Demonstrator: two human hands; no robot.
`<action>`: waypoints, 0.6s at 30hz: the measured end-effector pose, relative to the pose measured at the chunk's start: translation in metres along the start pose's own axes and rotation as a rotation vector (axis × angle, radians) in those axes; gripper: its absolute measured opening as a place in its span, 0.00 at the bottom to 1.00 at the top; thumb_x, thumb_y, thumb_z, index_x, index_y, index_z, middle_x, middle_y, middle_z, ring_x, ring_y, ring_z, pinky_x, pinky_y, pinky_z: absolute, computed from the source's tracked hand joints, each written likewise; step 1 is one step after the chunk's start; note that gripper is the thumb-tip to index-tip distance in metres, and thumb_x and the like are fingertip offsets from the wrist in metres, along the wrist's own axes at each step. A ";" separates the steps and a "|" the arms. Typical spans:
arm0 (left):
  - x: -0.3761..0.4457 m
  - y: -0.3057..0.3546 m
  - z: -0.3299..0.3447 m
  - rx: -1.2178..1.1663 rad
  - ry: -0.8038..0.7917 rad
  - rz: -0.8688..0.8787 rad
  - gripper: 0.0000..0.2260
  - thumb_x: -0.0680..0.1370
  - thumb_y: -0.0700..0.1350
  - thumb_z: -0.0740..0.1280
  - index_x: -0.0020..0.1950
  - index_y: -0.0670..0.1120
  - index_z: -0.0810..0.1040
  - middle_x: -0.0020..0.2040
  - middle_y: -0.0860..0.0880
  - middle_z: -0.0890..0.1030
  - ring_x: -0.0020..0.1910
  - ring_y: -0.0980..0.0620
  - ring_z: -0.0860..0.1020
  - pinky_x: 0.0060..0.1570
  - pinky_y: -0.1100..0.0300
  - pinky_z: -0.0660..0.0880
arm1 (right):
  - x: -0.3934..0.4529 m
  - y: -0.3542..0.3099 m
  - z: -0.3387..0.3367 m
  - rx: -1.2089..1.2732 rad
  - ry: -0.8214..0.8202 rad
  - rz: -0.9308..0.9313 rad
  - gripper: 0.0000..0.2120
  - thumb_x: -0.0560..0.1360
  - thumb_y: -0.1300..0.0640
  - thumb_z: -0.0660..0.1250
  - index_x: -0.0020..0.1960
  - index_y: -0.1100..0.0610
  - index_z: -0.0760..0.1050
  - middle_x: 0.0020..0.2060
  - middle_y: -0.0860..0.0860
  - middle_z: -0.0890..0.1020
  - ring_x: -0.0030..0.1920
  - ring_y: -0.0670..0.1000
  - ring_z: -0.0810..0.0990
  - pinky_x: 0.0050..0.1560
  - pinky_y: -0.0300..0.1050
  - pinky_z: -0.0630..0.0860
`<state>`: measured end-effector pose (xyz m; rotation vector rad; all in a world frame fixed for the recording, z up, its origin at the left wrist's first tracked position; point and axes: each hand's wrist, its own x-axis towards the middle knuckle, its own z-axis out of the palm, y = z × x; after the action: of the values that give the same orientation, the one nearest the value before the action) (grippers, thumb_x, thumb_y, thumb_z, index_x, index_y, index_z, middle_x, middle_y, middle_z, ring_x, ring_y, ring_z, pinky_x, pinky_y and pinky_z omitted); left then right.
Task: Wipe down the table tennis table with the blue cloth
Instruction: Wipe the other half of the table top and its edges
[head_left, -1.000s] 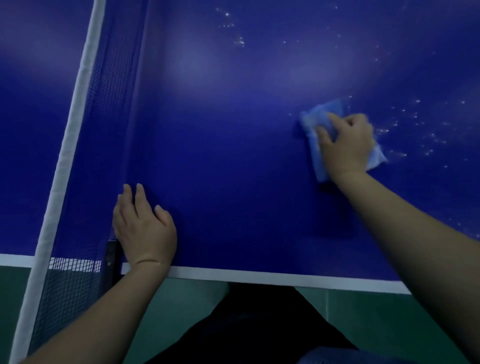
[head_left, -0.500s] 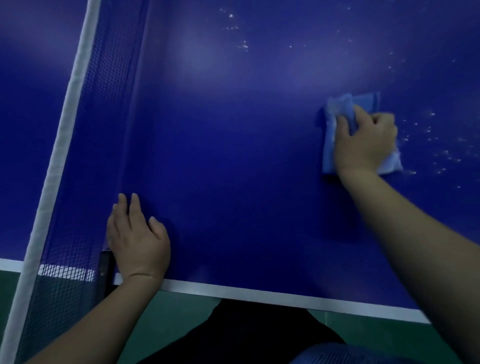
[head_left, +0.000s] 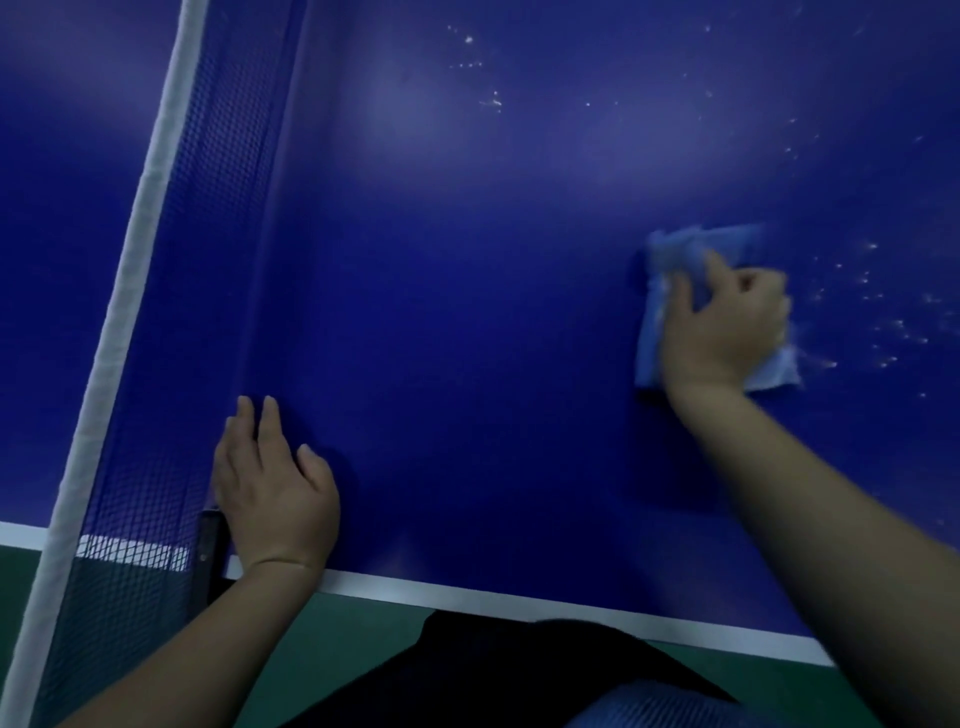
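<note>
Half the blue cloth under right hand

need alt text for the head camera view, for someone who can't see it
A person's right hand presses a blue cloth on a dark blue table tennis table, beside white specks scattered to its right. The left hand rests flat on the table near the net, close to the white edge line.
</note>
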<state>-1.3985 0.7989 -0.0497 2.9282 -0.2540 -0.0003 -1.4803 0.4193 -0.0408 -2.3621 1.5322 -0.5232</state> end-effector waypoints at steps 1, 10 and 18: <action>0.000 0.000 0.000 0.002 -0.007 -0.001 0.26 0.78 0.46 0.52 0.75 0.38 0.62 0.76 0.37 0.60 0.75 0.38 0.59 0.75 0.46 0.51 | -0.016 -0.010 0.002 0.019 -0.062 -0.109 0.16 0.74 0.44 0.65 0.58 0.48 0.80 0.50 0.58 0.76 0.48 0.60 0.74 0.47 0.52 0.68; 0.000 0.001 -0.001 -0.022 0.000 0.002 0.26 0.78 0.46 0.52 0.74 0.37 0.63 0.76 0.36 0.61 0.73 0.37 0.60 0.74 0.42 0.54 | 0.047 0.025 -0.005 -0.009 -0.021 -0.062 0.17 0.75 0.42 0.63 0.55 0.52 0.80 0.52 0.58 0.75 0.51 0.61 0.74 0.48 0.50 0.68; 0.001 0.000 -0.003 -0.025 -0.058 -0.022 0.27 0.78 0.48 0.51 0.76 0.39 0.61 0.77 0.39 0.59 0.75 0.39 0.58 0.75 0.44 0.51 | -0.026 0.002 -0.011 0.049 -0.180 -0.514 0.12 0.73 0.50 0.69 0.55 0.52 0.82 0.42 0.57 0.76 0.40 0.59 0.73 0.38 0.50 0.67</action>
<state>-1.3975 0.7989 -0.0468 2.9085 -0.2289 -0.0911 -1.4964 0.4420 -0.0355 -2.6761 0.8201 -0.4294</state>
